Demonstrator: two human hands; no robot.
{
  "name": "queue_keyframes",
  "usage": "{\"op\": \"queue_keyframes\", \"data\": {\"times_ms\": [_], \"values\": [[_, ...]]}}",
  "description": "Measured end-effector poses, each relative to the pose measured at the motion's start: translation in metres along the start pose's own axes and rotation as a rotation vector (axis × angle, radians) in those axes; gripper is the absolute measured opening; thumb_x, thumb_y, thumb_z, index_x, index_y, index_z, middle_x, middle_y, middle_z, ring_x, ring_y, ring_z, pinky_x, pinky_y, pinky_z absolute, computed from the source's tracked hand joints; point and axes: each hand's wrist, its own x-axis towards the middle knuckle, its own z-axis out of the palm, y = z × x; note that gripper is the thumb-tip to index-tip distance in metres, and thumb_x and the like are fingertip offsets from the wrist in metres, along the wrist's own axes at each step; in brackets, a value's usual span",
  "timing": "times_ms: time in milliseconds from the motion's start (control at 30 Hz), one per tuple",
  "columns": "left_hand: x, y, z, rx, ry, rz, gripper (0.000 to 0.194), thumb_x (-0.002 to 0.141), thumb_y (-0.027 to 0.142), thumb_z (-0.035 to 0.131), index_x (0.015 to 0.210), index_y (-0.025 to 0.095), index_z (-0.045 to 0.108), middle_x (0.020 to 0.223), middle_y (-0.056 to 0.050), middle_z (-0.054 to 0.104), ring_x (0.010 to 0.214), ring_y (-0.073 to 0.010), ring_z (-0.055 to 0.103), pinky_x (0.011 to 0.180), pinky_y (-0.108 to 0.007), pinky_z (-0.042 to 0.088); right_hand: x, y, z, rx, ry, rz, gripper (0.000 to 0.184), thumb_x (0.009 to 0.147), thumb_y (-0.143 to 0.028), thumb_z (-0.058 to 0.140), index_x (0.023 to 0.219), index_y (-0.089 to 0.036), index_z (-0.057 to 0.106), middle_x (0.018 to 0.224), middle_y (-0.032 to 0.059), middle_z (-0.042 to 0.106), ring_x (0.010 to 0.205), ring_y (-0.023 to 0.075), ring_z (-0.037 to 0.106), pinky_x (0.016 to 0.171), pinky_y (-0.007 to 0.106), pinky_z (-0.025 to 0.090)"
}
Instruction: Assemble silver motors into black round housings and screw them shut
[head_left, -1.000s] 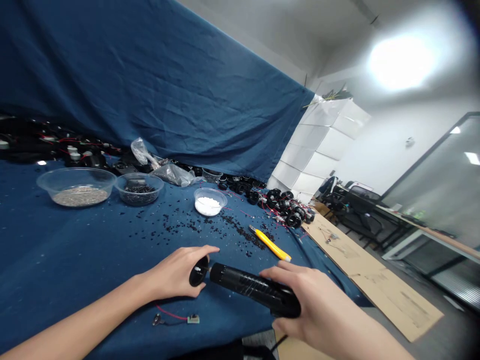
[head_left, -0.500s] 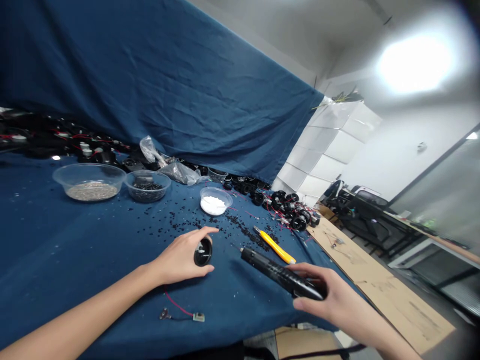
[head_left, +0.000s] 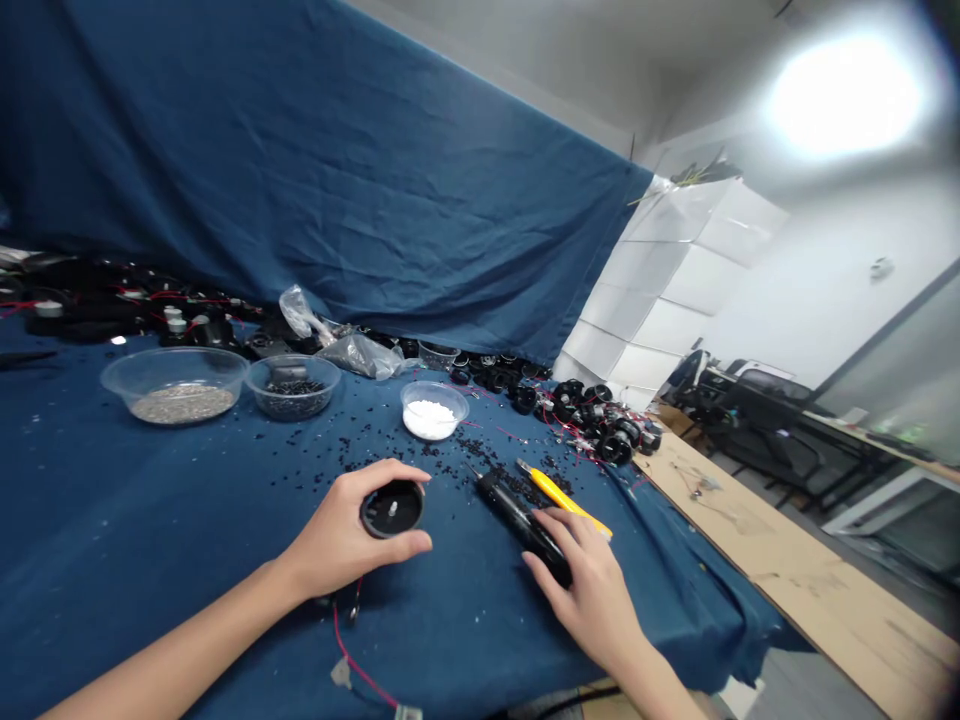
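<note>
My left hand (head_left: 341,535) is shut around a round black disc (head_left: 391,508), whose face turns up and shows a small metal pin at its centre. My right hand (head_left: 592,590) grips the rear of a black electric screwdriver (head_left: 510,510), which lies low over the blue cloth (head_left: 150,530) with its thin tip pointing up and left. A yellow utility knife (head_left: 562,503) lies just beyond my right fingers. Near my left wrist, a red wire (head_left: 352,670) runs down to a small circuit board (head_left: 409,713).
Black granules (head_left: 495,480) lie scattered across the cloth. Behind them stand a clear bowl of grey granules (head_left: 174,360), a bowl of black granules (head_left: 292,362) and a small tub of white powder (head_left: 433,388). Black wired parts (head_left: 600,430) are heaped at back right. Cardboard (head_left: 810,560) lies beyond the right edge.
The screwdriver has swung down onto the cloth, further from the disc, with its tip now pointing up and left. My left hand has turned the disc face up.
</note>
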Motion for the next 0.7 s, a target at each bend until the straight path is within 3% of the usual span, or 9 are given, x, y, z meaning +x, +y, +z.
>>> {"op": "queue_keyframes", "data": {"times_ms": [67, 167, 233, 333, 467, 600, 700], "values": [[0.004, -0.004, 0.000, -0.114, 0.053, -0.149, 0.037, 0.079, 0.046, 0.066, 0.105, 0.020, 0.064, 0.088, -0.003, 0.064, 0.075, -0.0180, 0.060, 0.067, -0.028, 0.046, 0.009, -0.022, 0.004, 0.079, 0.026, -0.041, 0.033, 0.090, -0.028, 0.055, 0.122, -0.020, 0.056, 0.118, 0.0125, 0.059, 0.109, 0.0278, 0.056, 0.095, 0.044, 0.045], [0.011, -0.015, 0.001, -0.300, 0.093, -0.322, 0.040, 0.084, 0.051, 0.058, 0.101, 0.016, 0.064, 0.083, -0.004, 0.064, 0.066, -0.0150, 0.057, 0.057, -0.024, 0.043, 0.030, -0.062, 0.018, 0.325, -0.066, -0.062, 0.024, 0.091, -0.024, 0.054, 0.115, -0.021, 0.058, 0.101, 0.0076, 0.063, 0.094, 0.0213, 0.061, 0.084, 0.034, 0.050], [0.014, -0.021, 0.002, -0.377, 0.103, -0.333, 0.042, 0.083, 0.051, 0.059, 0.103, 0.015, 0.063, 0.090, -0.006, 0.066, 0.070, -0.0156, 0.059, 0.059, -0.024, 0.045, 0.048, -0.086, 0.032, 0.469, -0.081, -0.085, 0.021, 0.090, -0.023, 0.055, 0.111, -0.019, 0.060, 0.090, 0.0045, 0.064, 0.083, 0.0181, 0.062, 0.076, 0.029, 0.050], [0.013, -0.022, 0.002, -0.338, 0.108, -0.210, 0.053, 0.074, 0.045, 0.072, 0.115, 0.016, 0.056, 0.097, -0.006, 0.066, 0.078, -0.0184, 0.063, 0.066, -0.026, 0.050, 0.073, -0.109, 0.053, 0.574, 0.000, -0.148, 0.017, 0.090, -0.019, 0.051, 0.103, -0.018, 0.061, 0.086, 0.0037, 0.064, 0.077, 0.0166, 0.061, 0.073, 0.028, 0.048], [0.006, -0.008, 0.003, -0.121, 0.153, -0.089, 0.066, 0.064, 0.037, 0.082, 0.120, 0.019, 0.052, 0.098, -0.005, 0.068, 0.093, -0.0234, 0.065, 0.084, -0.033, 0.051, 0.089, -0.106, 0.065, 0.592, 0.153, -0.091, 0.019, 0.086, -0.012, 0.043, 0.088, -0.017, 0.062, 0.081, 0.0045, 0.063, 0.073, 0.0167, 0.059, 0.069, 0.028, 0.047], [0.001, 0.005, 0.005, -0.028, 0.121, -0.039, 0.067, 0.063, 0.037, 0.083, 0.120, 0.021, 0.053, 0.099, -0.004, 0.069, 0.089, -0.0223, 0.065, 0.084, -0.034, 0.052, 0.082, -0.088, 0.061, 0.545, 0.233, 0.100, 0.018, 0.087, -0.015, 0.044, 0.086, -0.017, 0.062, 0.080, 0.0050, 0.065, 0.072, 0.0178, 0.060, 0.069, 0.029, 0.046], [0.000, 0.009, 0.005, -0.007, 0.060, -0.016, 0.060, 0.066, 0.031, 0.081, 0.119, 0.021, 0.054, 0.098, -0.003, 0.067, 0.088, -0.0198, 0.065, 0.083, -0.031, 0.053, 0.079, -0.070, 0.049, 0.396, 0.221, 0.145, 0.016, 0.088, -0.019, 0.046, 0.089, -0.017, 0.062, 0.086, 0.0069, 0.066, 0.082, 0.0209, 0.060, 0.076, 0.032, 0.046]]}}
